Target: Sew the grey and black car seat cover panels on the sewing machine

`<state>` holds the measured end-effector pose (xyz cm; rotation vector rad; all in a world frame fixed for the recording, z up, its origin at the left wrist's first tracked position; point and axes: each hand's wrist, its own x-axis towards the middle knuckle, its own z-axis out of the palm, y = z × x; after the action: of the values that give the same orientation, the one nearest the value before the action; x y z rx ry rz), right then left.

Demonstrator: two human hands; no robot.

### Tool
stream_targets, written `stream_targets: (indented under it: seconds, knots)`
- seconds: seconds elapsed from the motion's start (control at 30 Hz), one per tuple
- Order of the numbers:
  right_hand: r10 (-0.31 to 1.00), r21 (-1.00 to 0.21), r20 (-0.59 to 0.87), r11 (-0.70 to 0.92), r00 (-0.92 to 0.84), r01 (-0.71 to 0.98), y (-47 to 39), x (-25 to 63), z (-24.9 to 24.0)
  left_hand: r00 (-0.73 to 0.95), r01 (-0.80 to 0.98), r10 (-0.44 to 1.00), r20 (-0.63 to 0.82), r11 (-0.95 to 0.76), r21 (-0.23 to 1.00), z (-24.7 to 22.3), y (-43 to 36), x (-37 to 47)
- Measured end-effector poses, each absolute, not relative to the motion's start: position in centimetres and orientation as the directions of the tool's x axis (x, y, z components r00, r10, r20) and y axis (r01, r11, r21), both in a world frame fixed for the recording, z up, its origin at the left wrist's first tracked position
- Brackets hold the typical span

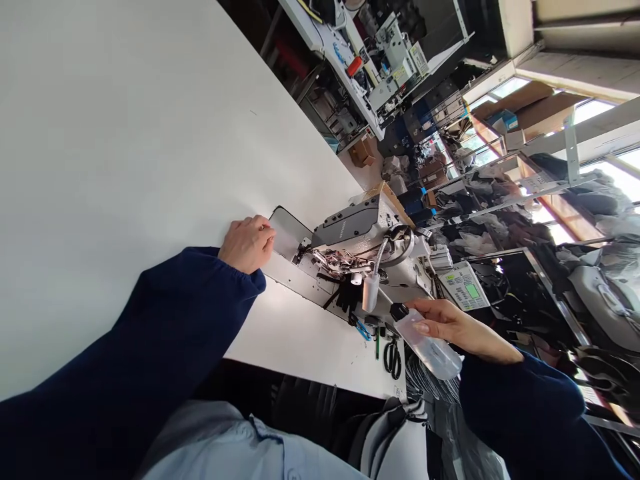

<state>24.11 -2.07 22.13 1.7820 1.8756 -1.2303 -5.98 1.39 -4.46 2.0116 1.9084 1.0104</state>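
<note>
A sewing machine [350, 227] with a grey head is set into the white table, its needle area lit by a small lamp [371, 292] on a flexible neck. My right hand [443, 323] grips a translucent squeeze oil bottle [431, 352], tilted so that its black cap and thin nozzle point toward the machine's front end. Whether the nozzle tip touches the machine, I cannot tell. My left hand [249, 243] rests on the table with curled fingers, beside the grey bed plate [290, 231]; nothing shows in it.
Black scissors [393, 360] and blue-handled snips [362, 329] lie at the table's right end. A control panel [466, 287] stands behind the machine. Dark and light cut pieces [395, 440] are stacked below the table edge. Another sewing machine [397, 67] and loaded shelves stand farther off.
</note>
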Motion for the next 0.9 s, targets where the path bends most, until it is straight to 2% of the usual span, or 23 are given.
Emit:
stream_targets:
  seconds: [0.47,0.7,0.9]
  knots:
    - [0.698,-0.389,-0.685,-0.106,-0.210,0.915,-2.8,23.2,22.2,-0.066,0.804,0.927,0.368,-0.169,0.570,-4.6,1.4,-5.9]
    - [0.689,-0.445,-0.692,-0.171,-0.216,0.879,-3.2,23.3,21.8,-0.064,0.795,0.933,0.355,-0.168,0.583,-4.6,1.4,-6.0]
    - [0.699,-0.463,-0.677,-0.161,-0.230,0.872,-3.2,23.5,21.7,-0.063,0.808,0.928,0.368,-0.169,0.565,-4.8,1.5,-6.0]
